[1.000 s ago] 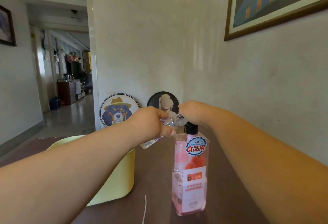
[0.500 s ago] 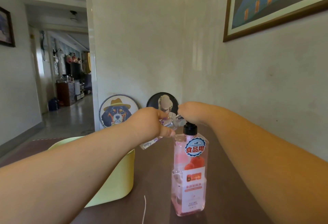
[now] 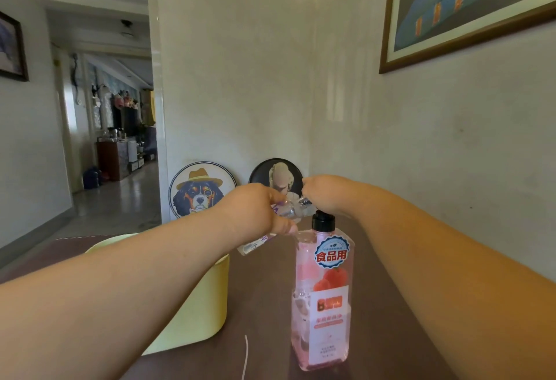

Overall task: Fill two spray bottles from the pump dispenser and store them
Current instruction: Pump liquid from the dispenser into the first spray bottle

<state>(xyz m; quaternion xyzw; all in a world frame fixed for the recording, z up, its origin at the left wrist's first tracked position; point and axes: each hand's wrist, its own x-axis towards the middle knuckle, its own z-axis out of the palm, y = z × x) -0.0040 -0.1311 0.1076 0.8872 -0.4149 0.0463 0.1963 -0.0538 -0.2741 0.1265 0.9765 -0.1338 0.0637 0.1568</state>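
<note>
Starting nearest: thin white thread (image 3: 245, 355) loose on the dark brown tabletop (image 3: 264, 304), between a pale yellow plastic tub (image 3: 192, 319) on the left and a tall pink transparent pump dispenser (image 3: 323, 304) on the right, upright, black pump collar on top.

Just beyond the dispenser's shoulder, left grip (image 3: 255, 214) wrapped round a small clear plastic spray bottle (image 3: 255, 246), tilted, base poking out low and left, neck aimed up and right. Meeting that neck, right grip (image 3: 328, 196) curled downward, pinching seemingly a small silvery spray head (image 3: 304, 200), fingertips hidden behind the knuckles. Probably screwing the head on or off; impossible to tell which, and fill level not readable.

Farther back, two round dog pictures (image 3: 200, 188) propped against the pale wall (image 3: 240, 79).

Possible trouble from here:
- Leaking at the neck, given the slanted bottle, with any liquid inside and the head loose.
- Cross-threading, from turning with the joint hidden behind both grips.
- Toppling the dispenser, with the right wrist directly above its pump.
- Dropping the small head onto the tabletop.
</note>
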